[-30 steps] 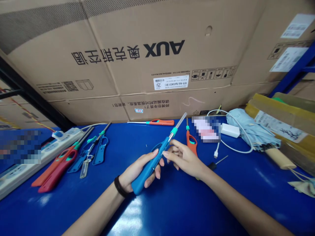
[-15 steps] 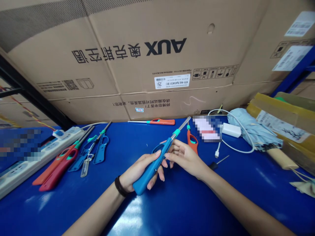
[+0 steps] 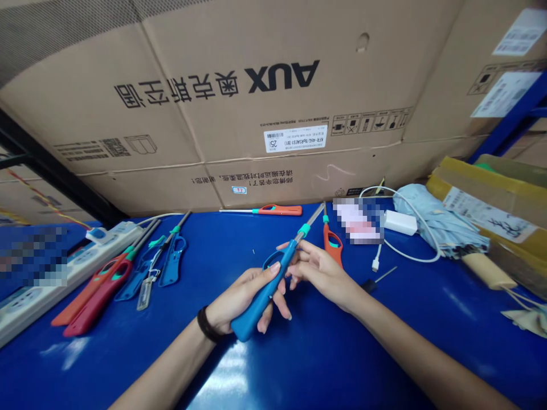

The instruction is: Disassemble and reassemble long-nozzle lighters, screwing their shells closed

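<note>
A blue long-nosed lighter (image 3: 253, 312), with a green collar and metal tube, slants up and away to the right in front of me. My left hand (image 3: 234, 297) is wrapped round its handle, thumb on top and fingertips showing underneath. At the front of the handle, below the collar, my right hand (image 3: 319, 272) pinches the same lighter; some of its fingers are hidden behind it. Beyond that hand lies an orange lighter (image 3: 332, 244). A dark-handled screwdriver (image 3: 384, 275) rests beside my right wrist, partly hidden.
On the left lie orange and red lighters (image 3: 96, 299), an opened blue lighter casing (image 3: 173, 267) and a white power strip (image 3: 81, 267). Another orange lighter (image 3: 280, 210) lies by the cardboard box (image 3: 213, 131). A white charger (image 3: 399, 222) and folded umbrella (image 3: 440, 219) occupy the right.
The view has shifted slightly. My right fingers have closed in a little against the front of the blue lighter, while the left hand keeps its hold.
</note>
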Motion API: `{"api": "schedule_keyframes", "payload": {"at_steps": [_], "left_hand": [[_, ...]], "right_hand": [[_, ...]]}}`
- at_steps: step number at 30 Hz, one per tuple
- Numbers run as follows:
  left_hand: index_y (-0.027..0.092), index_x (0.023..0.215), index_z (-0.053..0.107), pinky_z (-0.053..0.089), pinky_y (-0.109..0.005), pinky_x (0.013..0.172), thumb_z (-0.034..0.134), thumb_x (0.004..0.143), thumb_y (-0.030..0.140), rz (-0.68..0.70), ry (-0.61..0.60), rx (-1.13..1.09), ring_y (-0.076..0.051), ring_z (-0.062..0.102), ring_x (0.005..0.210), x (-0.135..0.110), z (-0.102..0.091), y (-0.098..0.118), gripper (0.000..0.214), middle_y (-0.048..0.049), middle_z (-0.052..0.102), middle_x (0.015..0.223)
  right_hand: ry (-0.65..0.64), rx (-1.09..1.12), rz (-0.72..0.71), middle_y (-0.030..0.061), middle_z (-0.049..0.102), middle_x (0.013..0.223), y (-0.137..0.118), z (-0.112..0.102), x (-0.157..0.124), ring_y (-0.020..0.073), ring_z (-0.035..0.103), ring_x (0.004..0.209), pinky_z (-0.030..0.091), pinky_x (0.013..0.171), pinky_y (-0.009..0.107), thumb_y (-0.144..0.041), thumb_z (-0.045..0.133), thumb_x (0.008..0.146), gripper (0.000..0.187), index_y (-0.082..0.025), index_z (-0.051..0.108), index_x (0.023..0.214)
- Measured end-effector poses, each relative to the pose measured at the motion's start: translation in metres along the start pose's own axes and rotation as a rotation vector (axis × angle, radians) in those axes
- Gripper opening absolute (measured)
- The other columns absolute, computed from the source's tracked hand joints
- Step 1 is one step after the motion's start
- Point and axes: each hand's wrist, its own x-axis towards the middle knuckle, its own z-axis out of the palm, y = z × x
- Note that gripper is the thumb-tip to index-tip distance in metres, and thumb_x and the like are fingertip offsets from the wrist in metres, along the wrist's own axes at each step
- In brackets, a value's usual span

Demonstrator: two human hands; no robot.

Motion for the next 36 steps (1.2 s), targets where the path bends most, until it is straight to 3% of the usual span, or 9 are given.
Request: {"api": "schedule_keyframes", "payload": {"at_steps": [5,11,15,18,25,29,33,36], "left_hand": [[0.009,0.071,0.059,0.037,-0.013,0.029,0.059,0.08,0.055,-0.026,0.008,0.01,-0.009,0.053,0.03,0.001,0.0,-0.001,0.046,-0.0131,0.072,0.062],[0.011,0.071,0.056,0.038,-0.013,0.026,0.056,0.081,0.055,-0.1,0.011,-0.044,-0.01,0.052,0.027,0.002,0.002,-0.003,0.045,-0.0109,0.069,0.054],[0.011,0.086,0.056,0.045,-0.015,0.031,0.059,0.08,0.053,-0.057,0.06,-0.022,-0.011,0.057,0.032,0.001,0.004,-0.003,0.042,-0.0101,0.072,0.063],[0.011,0.083,0.056,0.048,-0.016,0.035,0.058,0.081,0.053,-0.043,0.082,-0.018,-0.012,0.06,0.036,0.003,0.006,-0.006,0.042,-0.0071,0.069,0.057],[0.015,0.077,0.055,0.032,-0.012,0.022,0.048,0.087,0.053,-0.118,-0.032,-0.232,-0.006,0.038,0.02,0.004,0.004,-0.012,0.04,0.0068,0.045,0.035],[0.015,0.074,0.055,0.029,-0.011,0.023,0.046,0.088,0.051,-0.143,-0.045,-0.259,-0.005,0.033,0.02,0.003,0.0,-0.013,0.04,0.0066,0.044,0.032],[0.013,0.068,0.057,0.027,-0.011,0.024,0.056,0.081,0.052,-0.096,0.006,-0.136,-0.004,0.034,0.02,0.003,0.004,-0.014,0.042,0.0042,0.046,0.03],[0.011,0.067,0.06,0.028,-0.011,0.024,0.059,0.078,0.055,-0.098,0.064,-0.056,-0.005,0.039,0.021,0.004,0.007,-0.013,0.045,0.0013,0.051,0.032]], "right_hand": [[0.063,-0.072,-0.007,-0.004,0.054,0.067,0.002,0.005,0.001,0.0081,0.051,0.054,0.044,0.053,0.024,-0.039,0.06,0.081,0.031,-0.016,0.055,0.101],[0.098,-0.096,-0.051,-0.0041,0.053,0.071,0.006,0.005,0.0,0.0087,0.051,0.06,0.041,0.055,0.024,-0.037,0.061,0.081,0.028,-0.018,0.054,0.101],[0.085,-0.097,-0.04,-0.0033,0.055,0.072,0.004,0.005,-0.001,0.0091,0.055,0.061,0.042,0.058,0.025,-0.035,0.059,0.083,0.026,-0.018,0.053,0.101],[0.13,-0.111,-0.024,-0.0041,0.056,0.071,0.003,0.007,-0.001,0.0085,0.054,0.058,0.043,0.057,0.025,-0.031,0.061,0.081,0.023,-0.018,0.054,0.098],[0.174,0.046,0.047,-0.0094,0.045,0.05,-0.002,0.013,-0.001,0.0043,0.036,0.042,0.027,0.042,0.02,-0.032,0.061,0.078,0.02,-0.015,0.058,0.088],[0.175,0.109,0.042,-0.0105,0.042,0.045,-0.005,0.015,-0.002,0.0039,0.034,0.04,0.024,0.04,0.019,-0.028,0.061,0.075,0.014,-0.015,0.058,0.081],[0.239,0.152,0.039,-0.0121,0.036,0.044,0.001,0.017,0.0,0.0022,0.026,0.038,0.017,0.038,0.019,-0.017,0.056,0.071,0.002,-0.016,0.055,0.073],[0.273,0.175,0.045,-0.0115,0.038,0.045,0.007,0.019,0.001,0.0025,0.027,0.039,0.017,0.039,0.019,-0.015,0.055,0.071,0.005,-0.015,0.056,0.075]]}}
